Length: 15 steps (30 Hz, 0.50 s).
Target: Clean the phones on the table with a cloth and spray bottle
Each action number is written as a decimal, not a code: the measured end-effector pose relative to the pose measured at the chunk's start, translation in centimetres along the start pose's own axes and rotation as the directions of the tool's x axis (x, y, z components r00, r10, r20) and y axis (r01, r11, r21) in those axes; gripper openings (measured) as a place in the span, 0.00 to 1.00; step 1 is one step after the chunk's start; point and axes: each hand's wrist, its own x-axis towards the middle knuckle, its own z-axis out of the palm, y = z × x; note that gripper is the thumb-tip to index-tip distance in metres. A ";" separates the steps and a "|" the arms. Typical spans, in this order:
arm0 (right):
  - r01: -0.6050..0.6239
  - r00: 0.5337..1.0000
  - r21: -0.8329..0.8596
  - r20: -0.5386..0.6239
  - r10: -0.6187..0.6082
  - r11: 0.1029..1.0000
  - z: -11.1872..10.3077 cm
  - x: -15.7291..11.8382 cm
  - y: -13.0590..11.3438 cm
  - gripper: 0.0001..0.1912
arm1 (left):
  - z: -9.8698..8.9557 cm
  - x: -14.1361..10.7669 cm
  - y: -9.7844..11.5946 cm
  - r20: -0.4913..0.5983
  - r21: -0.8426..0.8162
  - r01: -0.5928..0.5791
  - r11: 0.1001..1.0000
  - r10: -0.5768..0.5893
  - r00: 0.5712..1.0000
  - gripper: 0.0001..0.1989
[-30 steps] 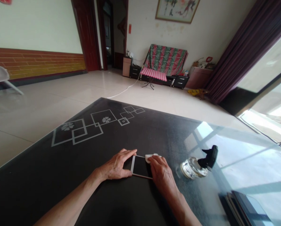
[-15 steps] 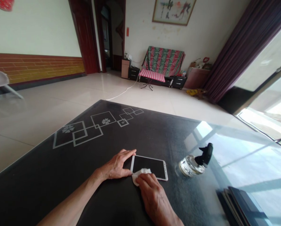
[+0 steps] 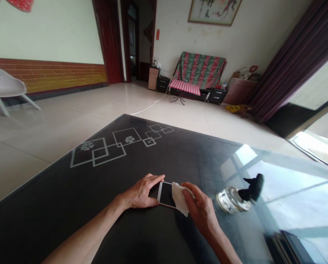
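A phone (image 3: 166, 194) with a white frame and dark screen lies flat on the dark glossy table (image 3: 142, 234). My left hand (image 3: 144, 191) rests at its left end, thumb and fingers spread apart at the two corners. My right hand (image 3: 201, 205) grips a white cloth (image 3: 179, 198) against the phone's right part, which the cloth and hand hide. To the right of that hand stands a clear spray bottle (image 3: 231, 200) with a black trigger head.
Dark flat items (image 3: 294, 245) are stacked at the lower right of the table. Beyond the table are a white chair (image 3: 6, 82), a small striped table (image 3: 184, 86) and a cloth-covered object (image 3: 201, 69) on a low cabinet.
My right hand has moved the cloth from the phone's lower left to its right part. My left hand keeps its place at the left end. The view has shifted slightly.
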 end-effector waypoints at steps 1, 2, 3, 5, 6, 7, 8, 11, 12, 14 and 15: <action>0.022 1.000 -0.030 -0.016 -0.023 0.999 0.2 0.2 0.2 0.11 | 0.0 0.0 0.0 -0.001 0.001 -0.001 1.000 0.001 1.000 0.44; 0.058 0.998 -0.065 -0.036 -0.060 0.996 0.4 0.3 0.4 0.11 | 0.0 0.0 0.0 -0.002 0.002 -0.001 1.000 0.001 1.000 0.44; 0.096 0.993 -0.100 -0.057 -0.102 0.990 0.6 0.5 0.5 0.11 | 0.1 0.0 -0.1 -0.002 0.004 -0.001 1.000 0.001 1.000 0.44; 0.162 0.980 -0.159 -0.092 -0.179 0.974 0.9 0.6 0.8 0.11 | 0.1 0.0 -0.2 -0.003 0.010 -0.004 1.000 0.004 1.000 0.44; 0.191 0.973 -0.183 -0.097 -0.211 0.964 1.1 0.5 0.9 0.11 | 0.2 0.0 -0.2 -0.005 0.013 -0.007 1.000 0.007 1.000 0.44; 0.218 0.966 -0.205 -0.091 -0.241 0.954 1.2 0.4 1.1 0.11 | 0.2 0.0 -0.2 -0.006 0.015 -0.011 1.000 0.011 1.000 0.44; 0.247 0.960 -0.225 -0.072 -0.269 0.943 1.2 0.3 1.2 0.11 | 0.2 0.0 -0.3 -0.007 0.015 -0.015 1.000 0.015 1.000 0.44; 0.325 0.945 -0.264 0.041 -0.326 0.908 1.3 -0.5 1.3 0.12 | 0.2 0.0 -0.2 -0.013 0.014 -0.026 1.000 0.027 1.000 0.44; 0.344 0.939 -0.270 0.085 -0.334 0.899 1.2 -0.7 1.2 0.13 | 0.2 0.0 -0.2 -0.015 0.015 -0.028 0.999 0.029 0.999 0.44; 0.373 0.927 -0.282 0.162 -0.339 0.884 0.9 -1.1 0.9 0.15 | 0.1 0.0 -0.1 -0.022 0.016 -0.030 0.999 0.030 0.999 0.44; 0.382 0.922 -0.295 0.191 -0.338 0.876 0.6 -1.2 0.7 0.16 | 0.1 0.0 -0.1 -0.024 0.015 -0.031 0.999 0.031 0.999 0.44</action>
